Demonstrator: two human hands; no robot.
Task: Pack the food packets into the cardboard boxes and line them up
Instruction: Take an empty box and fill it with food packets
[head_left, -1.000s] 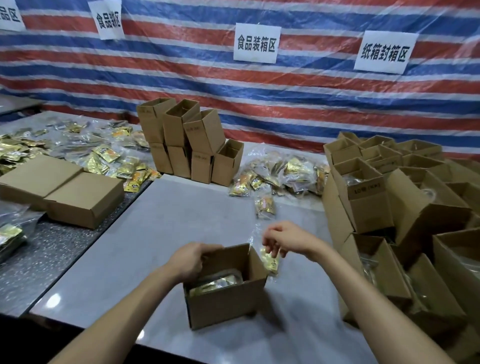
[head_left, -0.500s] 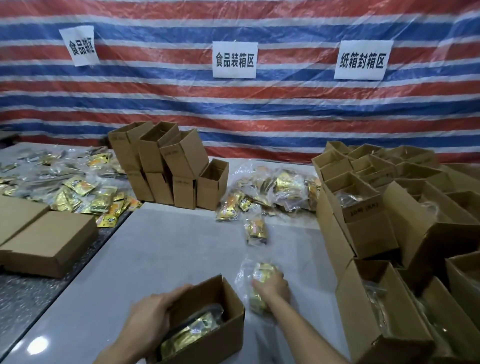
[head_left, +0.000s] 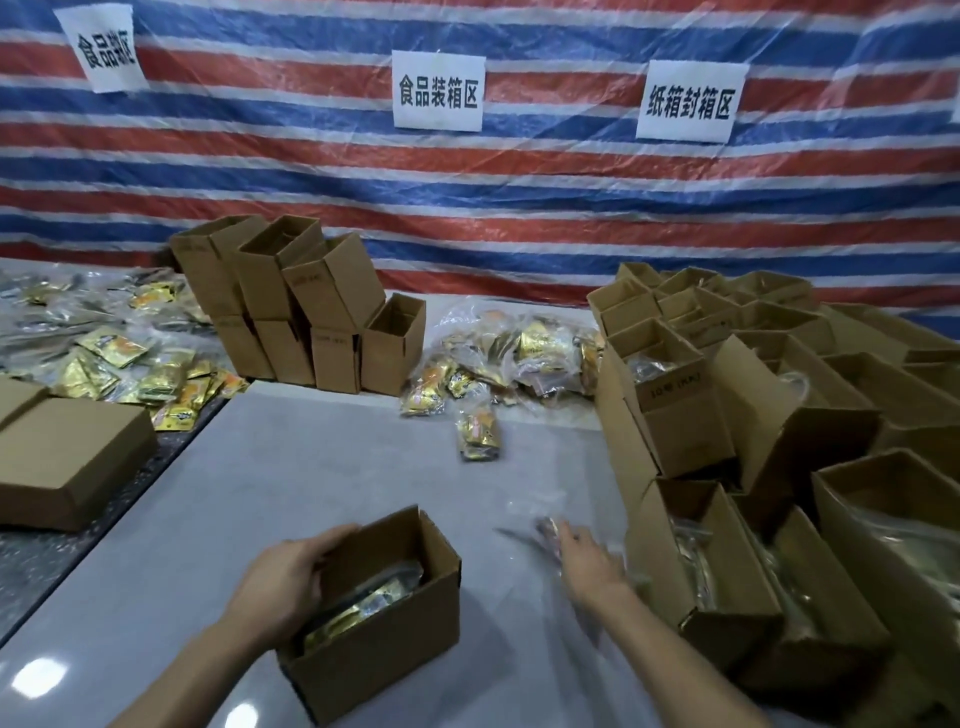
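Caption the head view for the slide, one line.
Left hand grips the open cardboard box holding gold packets while right hand touches a blurred packet beside it.

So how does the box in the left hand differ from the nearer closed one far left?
The held box is open-topped, gold packets showing inside; the closed box hides its contents. The left hand grips the held box; nothing touches the closed box. The held box sits on the pale slab, the closed box on the dark speckled top. Both are brown cardboard.

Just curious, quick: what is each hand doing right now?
Left hand: grips the open cardboard box by its rim.
Right hand: on a bagged packet, blurred; grip cannot be told.
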